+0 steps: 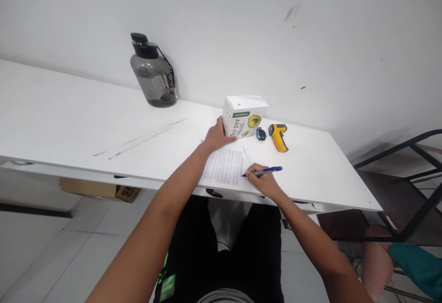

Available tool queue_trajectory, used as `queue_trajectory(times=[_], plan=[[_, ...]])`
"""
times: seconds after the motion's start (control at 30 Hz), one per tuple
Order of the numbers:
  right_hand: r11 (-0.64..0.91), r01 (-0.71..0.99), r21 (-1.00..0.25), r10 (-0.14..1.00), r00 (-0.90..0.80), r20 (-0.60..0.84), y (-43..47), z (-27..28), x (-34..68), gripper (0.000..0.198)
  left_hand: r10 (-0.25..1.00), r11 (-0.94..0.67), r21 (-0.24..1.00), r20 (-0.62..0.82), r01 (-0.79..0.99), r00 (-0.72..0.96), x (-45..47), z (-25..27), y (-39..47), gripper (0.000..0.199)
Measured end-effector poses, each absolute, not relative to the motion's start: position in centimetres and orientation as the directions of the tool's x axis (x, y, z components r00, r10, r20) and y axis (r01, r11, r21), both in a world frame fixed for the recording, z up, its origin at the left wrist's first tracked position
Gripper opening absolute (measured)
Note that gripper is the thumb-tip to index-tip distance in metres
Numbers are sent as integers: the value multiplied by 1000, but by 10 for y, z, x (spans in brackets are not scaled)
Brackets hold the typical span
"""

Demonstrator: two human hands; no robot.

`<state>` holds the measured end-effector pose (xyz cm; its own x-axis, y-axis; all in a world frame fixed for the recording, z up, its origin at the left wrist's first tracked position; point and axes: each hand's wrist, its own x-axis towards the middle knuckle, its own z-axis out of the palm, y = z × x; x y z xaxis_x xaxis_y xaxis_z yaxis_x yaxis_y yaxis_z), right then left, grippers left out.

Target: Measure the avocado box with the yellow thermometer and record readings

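My left hand [220, 136] grips the lower left side of a white carton [244, 116] that reads "Su-per Meal" and shows avocado pictures. The carton stands upright behind a sheet of paper [223, 167] covered in rows of handwriting. In my right hand [264, 181] is a blue pen [265, 171], its tip down at the sheet's right side. Right of the carton lie a small dark watch-like device [261, 134] and a yellow infrared thermometer gun [278, 138].
A large grey translucent water bottle [154, 72] stands by the wall on the white table [69, 119]. Below the table is a cardboard box [96, 189]. To the right are a dark-framed stair or rack [386, 188] and part of another person's leg [377, 261].
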<state>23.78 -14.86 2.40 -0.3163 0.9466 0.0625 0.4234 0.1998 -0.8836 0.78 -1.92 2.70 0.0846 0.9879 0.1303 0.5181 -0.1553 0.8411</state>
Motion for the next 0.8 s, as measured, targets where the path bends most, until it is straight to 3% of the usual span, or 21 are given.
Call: queue_trajectory(times=[0.5,0.67,0.73,0.8], plan=[[198,421,-885,941,-334,51,-148,26,240,22,981,-192,857,176,478,79,6,15,-10,108],[211,423,-881,964,-237,118,-149,23,241,27,972,-232,875,223,425,70,5,10,-7,106],[250,482,-839,965,-195,176,-142,21,240,29,976,-214,887,206,409,64,5,10,-8,106],[358,616,-702,934,-243,263,-129,21,238,25,981,-195,905,188,379,56,5,11,-8,105]])
